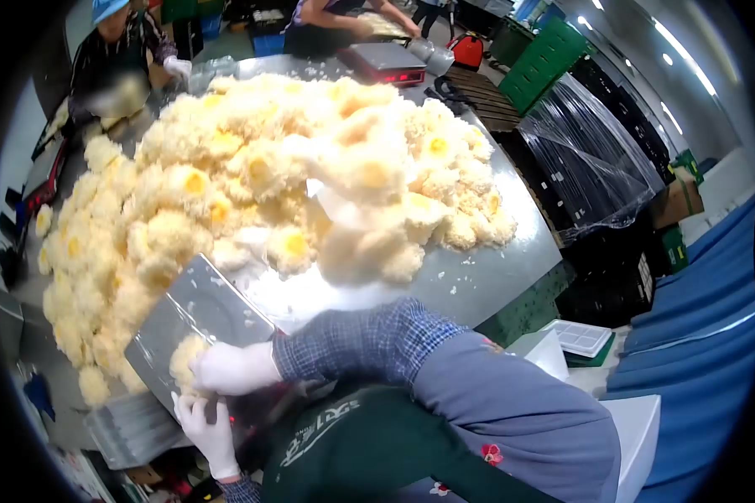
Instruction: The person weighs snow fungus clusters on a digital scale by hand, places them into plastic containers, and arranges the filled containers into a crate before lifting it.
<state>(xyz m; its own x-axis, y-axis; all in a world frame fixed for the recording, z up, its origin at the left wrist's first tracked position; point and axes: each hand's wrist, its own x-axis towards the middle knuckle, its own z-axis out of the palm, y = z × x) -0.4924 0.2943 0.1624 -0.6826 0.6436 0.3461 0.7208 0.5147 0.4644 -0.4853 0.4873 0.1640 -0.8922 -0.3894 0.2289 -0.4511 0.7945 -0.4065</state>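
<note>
My right hand (236, 369), in a white glove, is closed on a frilly cream-coloured snow fungus (188, 360) over the metal plate of a scale (201, 298). Just below it, by the plate's near edge, my left hand (205, 429) is gloved too, its fingers apart and holding nothing I can see. Red digits of the scale show partly behind the hands. A large heap of snow fungus (260, 172), many pieces with yellow centres, covers much of the steel table (486, 281) beyond.
Clear plastic boxes (130, 427) are stacked left of my left hand. Two other people work across the table, one near a second scale (383, 63). Green crates (545, 67) and wrapped black crates (591, 155) stand at the right. A white container (637, 444) is behind my arm.
</note>
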